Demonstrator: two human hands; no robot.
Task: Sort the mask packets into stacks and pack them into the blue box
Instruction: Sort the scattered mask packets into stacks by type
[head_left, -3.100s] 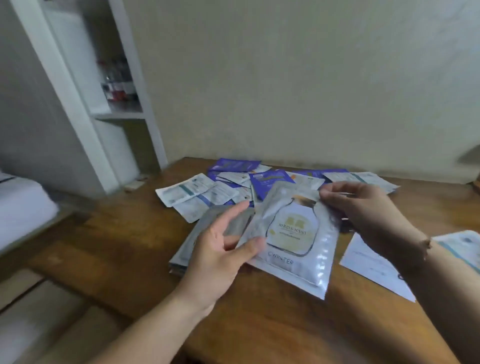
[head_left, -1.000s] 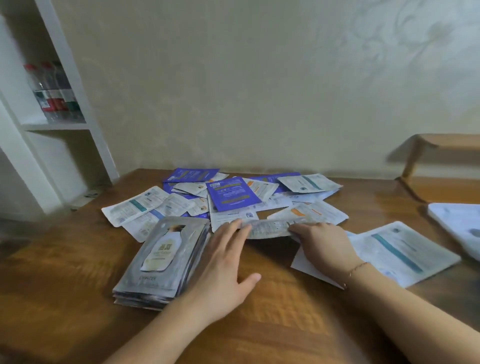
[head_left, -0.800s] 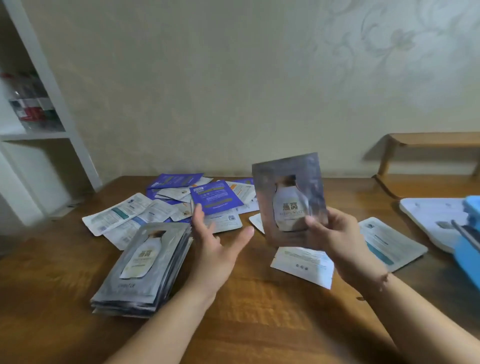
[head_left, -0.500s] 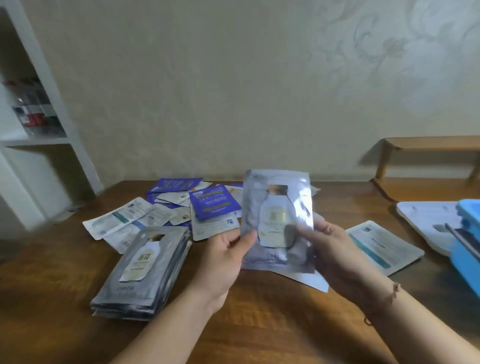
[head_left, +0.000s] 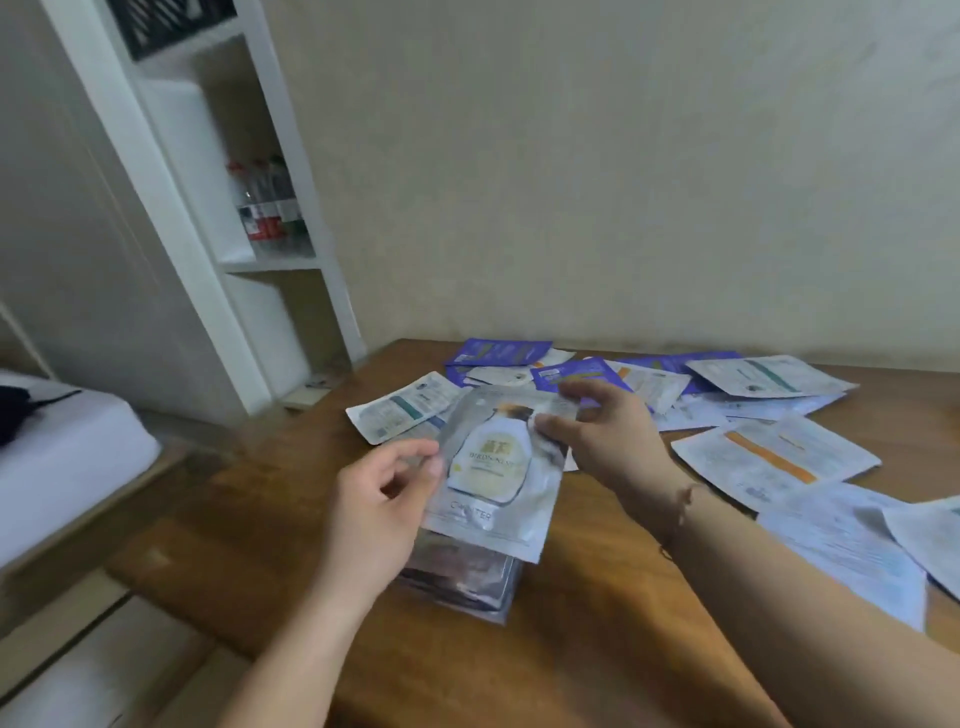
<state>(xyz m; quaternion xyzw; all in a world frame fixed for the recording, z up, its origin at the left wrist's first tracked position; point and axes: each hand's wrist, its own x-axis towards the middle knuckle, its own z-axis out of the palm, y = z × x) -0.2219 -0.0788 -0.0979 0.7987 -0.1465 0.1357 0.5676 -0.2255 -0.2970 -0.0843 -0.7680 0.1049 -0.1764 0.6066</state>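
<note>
Left hand (head_left: 382, 499) pinching the left edge of silver packet (head_left: 493, 470), thumb and fingers curled on it. Right hand (head_left: 605, 441) gripping the same packet at its upper right corner. Packet held tilted just above silver stack (head_left: 467, 577), at 6 o'clock of the loose spread. Purple packets (head_left: 498, 353) at 12 o'clock, white packets (head_left: 774, 460) at 3 o'clock, all lying on wooden surface (head_left: 571, 649). White shelf unit (head_left: 270, 260) with bottles (head_left: 265, 208) at 10 o'clock.
</note>
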